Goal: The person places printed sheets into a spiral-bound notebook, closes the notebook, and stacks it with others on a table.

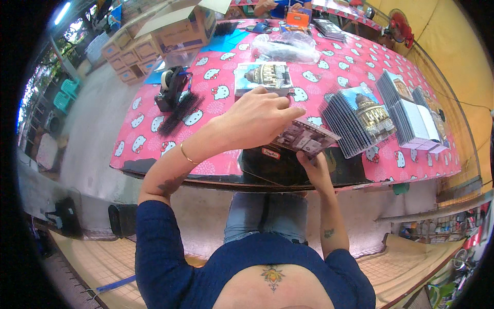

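A small notebook or booklet [307, 138] with a brownish photo cover is tilted up over the table's near edge. My right hand [316, 169] grips its lower right edge, thumb on the cover. My left hand [260, 116] reaches across its upper left side with the fingers bent inward; what they pinch, if anything, is hidden. Just beyond that hand lies a stack of booklets [264, 76] with a domed building on the cover. To the right, spiral-bound notebooks [360, 121] lie fanned in a row, and more bound notebooks [414, 121] sit beside them. A black mat [267, 167] lies below my hands.
Black spiral coils [180, 114] lie by a black tape dispenser [172, 87] on the left of the pink cloth-covered table [216, 121]. Clear plastic wrap [285, 47] and an open cardboard box [180, 31] are farther back. Another person's hands [267, 6] show at the far side.
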`<state>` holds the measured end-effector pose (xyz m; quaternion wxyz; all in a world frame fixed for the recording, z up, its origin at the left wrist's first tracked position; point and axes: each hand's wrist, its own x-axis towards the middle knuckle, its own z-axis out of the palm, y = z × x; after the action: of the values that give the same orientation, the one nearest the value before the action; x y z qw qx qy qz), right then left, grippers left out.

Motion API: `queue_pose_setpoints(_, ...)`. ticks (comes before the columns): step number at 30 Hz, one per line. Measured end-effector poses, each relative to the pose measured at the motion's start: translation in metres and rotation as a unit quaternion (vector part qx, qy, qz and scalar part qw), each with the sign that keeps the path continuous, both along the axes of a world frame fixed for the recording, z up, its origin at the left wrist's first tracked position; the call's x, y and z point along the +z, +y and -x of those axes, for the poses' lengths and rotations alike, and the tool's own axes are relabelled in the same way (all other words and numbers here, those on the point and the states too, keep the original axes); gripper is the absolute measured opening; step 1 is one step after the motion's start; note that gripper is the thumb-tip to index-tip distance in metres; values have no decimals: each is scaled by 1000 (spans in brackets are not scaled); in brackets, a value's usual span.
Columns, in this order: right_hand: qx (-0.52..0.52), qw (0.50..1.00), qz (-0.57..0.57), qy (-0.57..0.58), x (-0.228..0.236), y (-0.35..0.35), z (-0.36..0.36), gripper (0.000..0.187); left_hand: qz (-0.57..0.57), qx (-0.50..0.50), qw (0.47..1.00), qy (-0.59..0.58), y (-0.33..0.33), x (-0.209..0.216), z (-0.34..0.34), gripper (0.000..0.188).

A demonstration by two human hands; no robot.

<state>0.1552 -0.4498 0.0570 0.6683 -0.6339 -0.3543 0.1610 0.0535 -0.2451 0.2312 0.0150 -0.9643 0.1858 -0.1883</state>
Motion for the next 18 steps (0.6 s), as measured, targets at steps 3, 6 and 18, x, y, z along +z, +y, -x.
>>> queue_pose_setpoints(3, -9, 999, -39, 2, -10, 2, -8, 55, 10, 44, 993, 110, 0, -13, -11, 49)
queue_pose_setpoints(6, -24, 998, -53, 32, -9, 3, -3, 73, 4, 61, 997, 47, 8, -83, 2, 63)
queue_pose_setpoints(18, -79, 996, -29, 14, -22, 11, -17, 58, 616, 192, 763, -42, 15, -199, 34, 56)
